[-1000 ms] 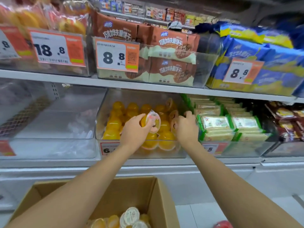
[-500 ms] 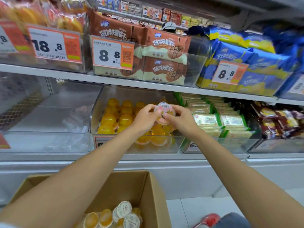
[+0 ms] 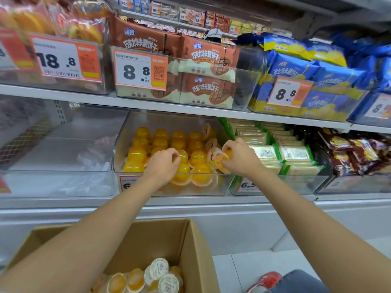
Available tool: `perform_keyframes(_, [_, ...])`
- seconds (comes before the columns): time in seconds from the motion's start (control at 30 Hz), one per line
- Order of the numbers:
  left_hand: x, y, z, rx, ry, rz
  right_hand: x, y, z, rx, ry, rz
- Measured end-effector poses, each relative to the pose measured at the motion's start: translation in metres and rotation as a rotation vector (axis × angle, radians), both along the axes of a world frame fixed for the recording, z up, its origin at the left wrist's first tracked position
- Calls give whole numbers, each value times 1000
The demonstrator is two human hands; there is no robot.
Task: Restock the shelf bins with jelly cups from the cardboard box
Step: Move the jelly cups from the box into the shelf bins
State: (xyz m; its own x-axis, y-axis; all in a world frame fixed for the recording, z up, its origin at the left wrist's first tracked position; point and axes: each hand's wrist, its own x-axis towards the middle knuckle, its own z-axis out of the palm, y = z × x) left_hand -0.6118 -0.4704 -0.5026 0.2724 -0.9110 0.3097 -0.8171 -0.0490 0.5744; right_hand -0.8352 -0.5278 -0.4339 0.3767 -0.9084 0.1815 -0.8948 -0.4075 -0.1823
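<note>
Head view: your right hand (image 3: 241,160) is at the right end of the clear bin (image 3: 175,188) on the lower shelf (image 3: 63,203). Its thumb and fingers pinch one jelly cup (image 3: 220,159). This cup is tilted, with its printed lid turned toward you. It is held just above the front right part of the bin, close to a few cups that stand on edge.

Your left hand (image 3: 164,164) is over the middle of the same bin. Its fingers are curled downward, with the tips at the orange cups (image 3: 196,157). I cannot tell if they grip one or only touch.

The orange cups sit dome up in rows and fill most of the bin. Your left wrist hides part of the price tag (image 3: 127,182) on the front of the bin.

Just right of this bin is another bin with green packets (image 3: 294,153).

Below your arms the cardboard box (image 3: 169,235) stands open, with loose cups (image 3: 157,269) lying inside it, some with the lid up.
</note>
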Motion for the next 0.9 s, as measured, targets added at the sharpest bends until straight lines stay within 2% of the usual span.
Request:
perform_keyframes(0.17, [-1, 0, -1, -12, -1, 13, 7, -3, 2, 81, 65, -21])
perform_keyframes(0.27, [-4, 2, 2, -19, -7, 7, 4, -6, 6, 128, -18, -16])
perform_keyframes(0.47, [-22, -41, 18, -62, 22, -117, -1, -9, 3, -10, 110, 15])
perform_keyframes(0.67, [-55, -126, 31, 132, 150, -358, -5, -11, -25, -220, 75, 20])
perform_keyframes(0.8, [-63, -164, 35, 358, -30, -482, -5, -15, -37, -300, 82, -1])
perform_keyframes(0.9, [-60, -170, 31, 335, -53, -443, -4, -15, -42, -331, 55, -9])
